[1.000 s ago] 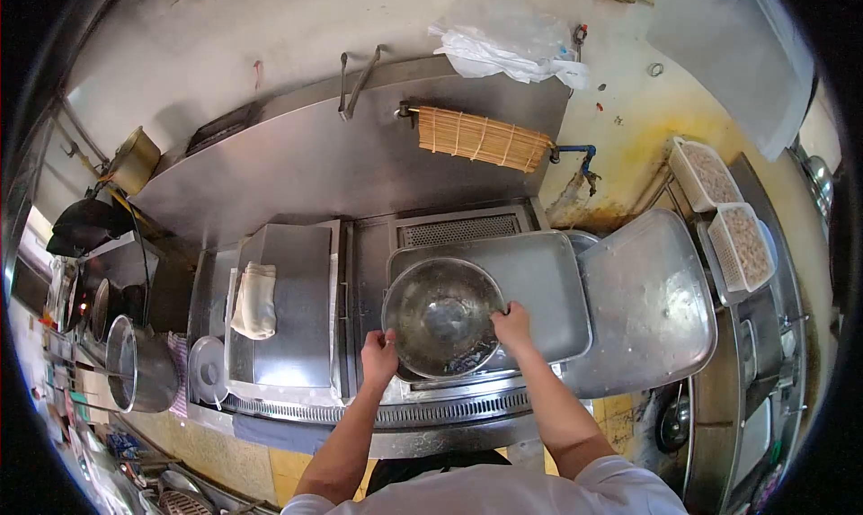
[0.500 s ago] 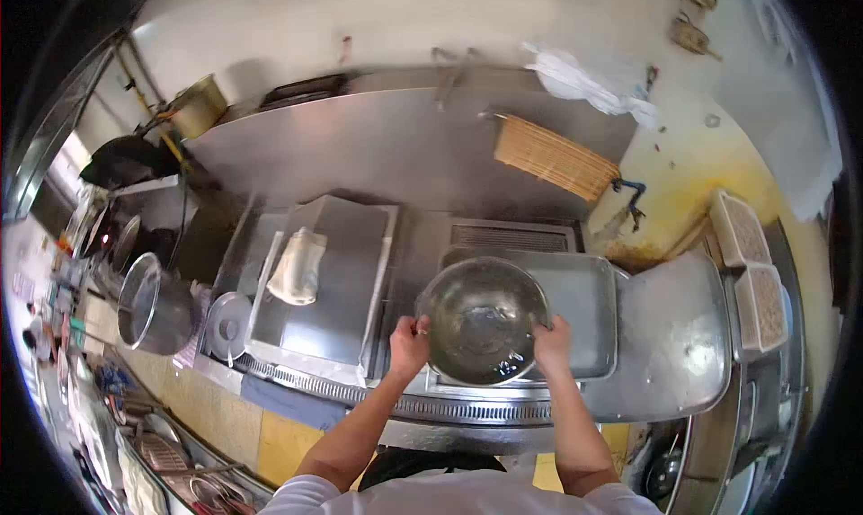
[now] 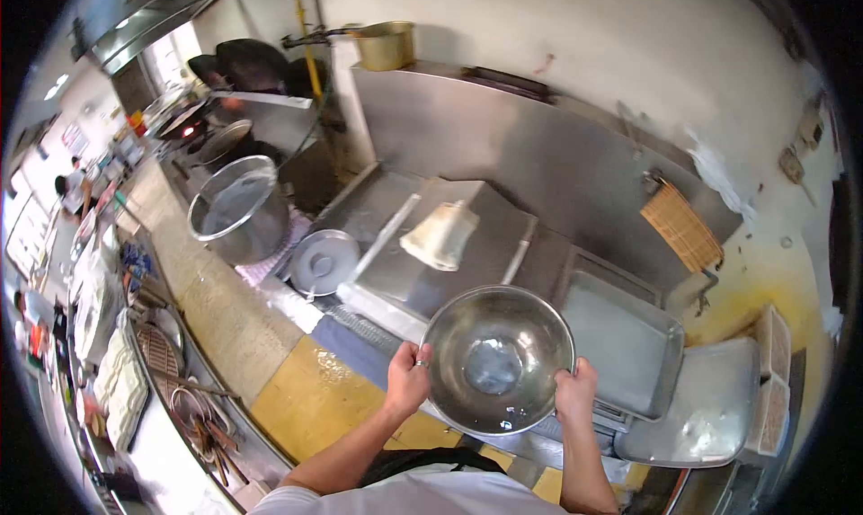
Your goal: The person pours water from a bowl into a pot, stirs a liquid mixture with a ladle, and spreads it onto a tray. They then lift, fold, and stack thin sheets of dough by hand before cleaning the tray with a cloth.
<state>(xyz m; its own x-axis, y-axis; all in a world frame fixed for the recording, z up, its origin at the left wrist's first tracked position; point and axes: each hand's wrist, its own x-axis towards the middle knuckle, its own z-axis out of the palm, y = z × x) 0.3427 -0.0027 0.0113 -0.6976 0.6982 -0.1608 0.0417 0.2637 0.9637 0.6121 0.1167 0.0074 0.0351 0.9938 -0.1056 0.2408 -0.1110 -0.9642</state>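
A large round steel mixing bowl [image 3: 494, 326] is held out in front of me, its inside facing up, with shiny reflections at the bottom. My left hand [image 3: 409, 377] grips its left rim, thumb on top, and a ring shows on one finger. On the right rim my right hand [image 3: 575, 391] is closed in the same way. Behind the bowl, a folded cream cloth [image 3: 440, 236] lies on the sloping steel cover [image 3: 490, 205]. To the right of the bowl sits a shallow rectangular steel tray [image 3: 620, 335].
Left of the counter stand a big steel pot [image 3: 238, 209] and a round lid [image 3: 324, 261]. A second tray [image 3: 697, 416] and white containers [image 3: 771, 380] are at right. A bamboo mat [image 3: 680, 225] hangs on the wall. Utensils lie on a side table [image 3: 175, 425]; people [image 3: 76, 191] are far left.
My view has swung to the left, so the pot and walkway show more. The bowl, still in both hands, has moved away from over the rectangular tray.
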